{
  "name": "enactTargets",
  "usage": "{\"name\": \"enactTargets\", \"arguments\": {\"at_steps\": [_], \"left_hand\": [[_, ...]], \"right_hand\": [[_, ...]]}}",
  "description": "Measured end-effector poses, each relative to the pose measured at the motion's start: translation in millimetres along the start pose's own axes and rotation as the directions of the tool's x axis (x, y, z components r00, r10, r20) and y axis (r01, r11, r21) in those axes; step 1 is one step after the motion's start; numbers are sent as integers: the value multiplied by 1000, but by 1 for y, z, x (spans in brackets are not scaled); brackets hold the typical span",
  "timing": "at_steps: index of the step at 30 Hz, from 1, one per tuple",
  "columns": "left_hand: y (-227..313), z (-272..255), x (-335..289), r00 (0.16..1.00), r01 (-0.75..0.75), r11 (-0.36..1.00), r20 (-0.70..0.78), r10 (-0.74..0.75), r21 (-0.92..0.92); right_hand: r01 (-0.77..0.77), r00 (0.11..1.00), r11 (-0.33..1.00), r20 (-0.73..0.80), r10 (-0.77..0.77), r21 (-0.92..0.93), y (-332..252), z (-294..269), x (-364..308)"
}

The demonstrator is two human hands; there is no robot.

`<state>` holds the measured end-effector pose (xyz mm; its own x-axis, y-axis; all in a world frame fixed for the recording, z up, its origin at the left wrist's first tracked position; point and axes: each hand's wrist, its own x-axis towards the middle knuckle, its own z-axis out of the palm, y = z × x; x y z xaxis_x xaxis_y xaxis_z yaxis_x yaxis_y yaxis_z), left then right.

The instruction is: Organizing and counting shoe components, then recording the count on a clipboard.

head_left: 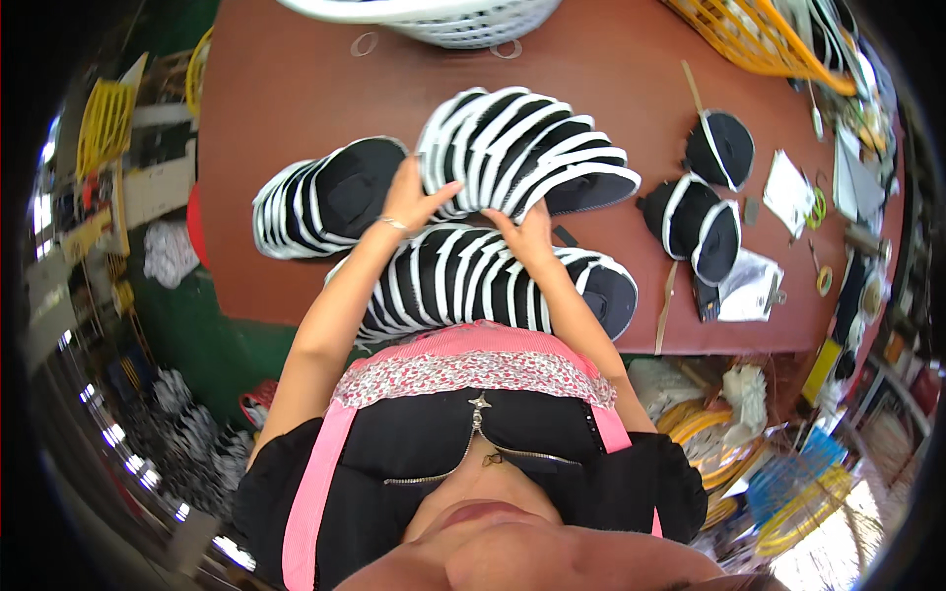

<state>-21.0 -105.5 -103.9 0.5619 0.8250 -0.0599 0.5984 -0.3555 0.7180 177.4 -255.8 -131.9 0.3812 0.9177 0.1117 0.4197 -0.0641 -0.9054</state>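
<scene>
Both my hands are on a nested stack of black bra cups with white edging (pixel 512 148), in the middle of the table. My left hand (pixel 414 202) grips its left end, thumb across the front and fingers partly hidden behind. On its near side, my right hand (pixel 524 234) holds the lower edge, with some fingers hidden. A second long stack of the same cups (pixel 463 281) lies under my forearms, close to my body. Left of my left hand is a shorter stack of cups (pixel 315 202), its dark hollow side facing right.
A white basket (pixel 463 25) stands at the far edge and an orange basket (pixel 759 39) at the far right. On the right lie two black bras (pixel 721 148) (pixel 695 227), white paper (pixel 788 192), a clipboard (pixel 751 288), green-handled scissors (pixel 816 209) and a tape roll (pixel 824 281).
</scene>
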Motion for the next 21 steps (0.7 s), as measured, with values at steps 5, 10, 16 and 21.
{"name": "enactTargets", "arguments": {"at_steps": [5,10,16,21], "left_hand": [[18,-17,20,986,113,993,-124,-114,-15],[-7,-112,37,989,129,983,57,-137,133],[-114,-143,5,962,210,883,71,-262,419],[-2,-117,2,984,-103,904,-89,154,415]], "right_hand": [[144,984,987,114,-136,-68,-73,-24,51],[148,976,965,192,-107,-217,-131,24,76],[-320,815,914,564,131,249,-73,146,80],[-138,778,982,599,187,-127,-104,167,76]]}}
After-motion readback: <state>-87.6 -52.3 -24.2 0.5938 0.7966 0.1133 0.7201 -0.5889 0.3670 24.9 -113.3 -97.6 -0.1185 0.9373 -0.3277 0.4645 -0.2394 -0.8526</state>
